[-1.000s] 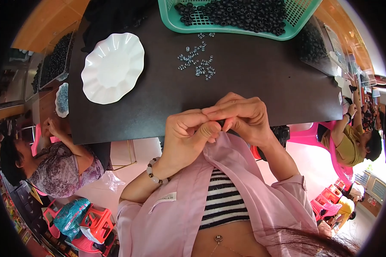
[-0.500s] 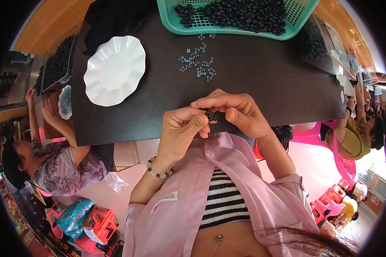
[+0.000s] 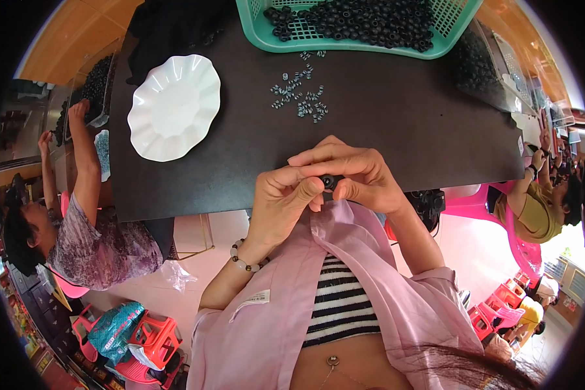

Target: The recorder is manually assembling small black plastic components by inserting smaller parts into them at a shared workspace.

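Our left hand (image 3: 286, 198) and right hand (image 3: 357, 175) now sit lower, at the desk (image 3: 396, 123) edge, still pinching a black ring (image 3: 328, 181) between them; the basket (image 3: 266, 39) holds black rings, the plate (image 3: 174, 107) nothing

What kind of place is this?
Probably a small workshop where people put tiny parts together by hand. A green basket holds many black rings, small metal pieces lie on the dark table, and other people work nearby.

A small black ring (image 3: 328, 181), pinched between both hands' fingertips above the table edge.
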Action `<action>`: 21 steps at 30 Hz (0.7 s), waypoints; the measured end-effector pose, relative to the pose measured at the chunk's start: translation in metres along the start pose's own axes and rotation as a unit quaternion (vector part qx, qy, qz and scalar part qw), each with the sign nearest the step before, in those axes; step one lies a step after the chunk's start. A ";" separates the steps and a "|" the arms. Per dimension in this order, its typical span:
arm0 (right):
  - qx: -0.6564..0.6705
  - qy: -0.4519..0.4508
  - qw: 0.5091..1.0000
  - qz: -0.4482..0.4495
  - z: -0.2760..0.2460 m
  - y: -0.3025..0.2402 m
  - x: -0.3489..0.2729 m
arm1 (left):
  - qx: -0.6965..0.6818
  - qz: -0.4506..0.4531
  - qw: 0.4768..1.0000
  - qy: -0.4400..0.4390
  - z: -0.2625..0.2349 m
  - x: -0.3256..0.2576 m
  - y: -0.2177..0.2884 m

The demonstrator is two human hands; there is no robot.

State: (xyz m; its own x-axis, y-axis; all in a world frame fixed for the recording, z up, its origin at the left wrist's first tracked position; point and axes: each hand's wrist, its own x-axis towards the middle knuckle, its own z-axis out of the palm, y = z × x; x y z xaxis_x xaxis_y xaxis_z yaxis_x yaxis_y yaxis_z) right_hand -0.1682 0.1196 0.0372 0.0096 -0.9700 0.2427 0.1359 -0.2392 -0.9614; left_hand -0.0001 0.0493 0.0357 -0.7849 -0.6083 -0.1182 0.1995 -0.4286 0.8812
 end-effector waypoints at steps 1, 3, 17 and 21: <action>0.000 0.000 1.000 -0.001 -0.002 0.000 0.000 | 0.014 0.010 1.000 0.001 0.000 0.000 -0.001; -0.034 0.010 0.999 -0.033 -0.004 -0.002 -0.001 | 0.028 0.020 0.999 0.002 0.004 0.000 -0.001; -0.082 0.123 0.985 -0.092 0.008 -0.002 -0.002 | 0.023 -0.043 0.994 0.094 -0.006 0.004 -0.011; -0.100 0.136 0.981 -0.099 0.012 -0.003 0.001 | 0.017 -0.048 0.994 0.099 -0.009 0.006 -0.009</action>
State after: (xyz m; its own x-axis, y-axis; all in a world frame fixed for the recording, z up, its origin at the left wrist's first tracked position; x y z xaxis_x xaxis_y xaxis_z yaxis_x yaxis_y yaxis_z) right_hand -0.1571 0.1196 0.0420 -0.2664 -0.8727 0.4092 -0.0883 -0.4007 -0.9120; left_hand -0.0014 0.0435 0.0235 -0.6673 -0.6874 -0.2866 0.1067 -0.4691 0.8767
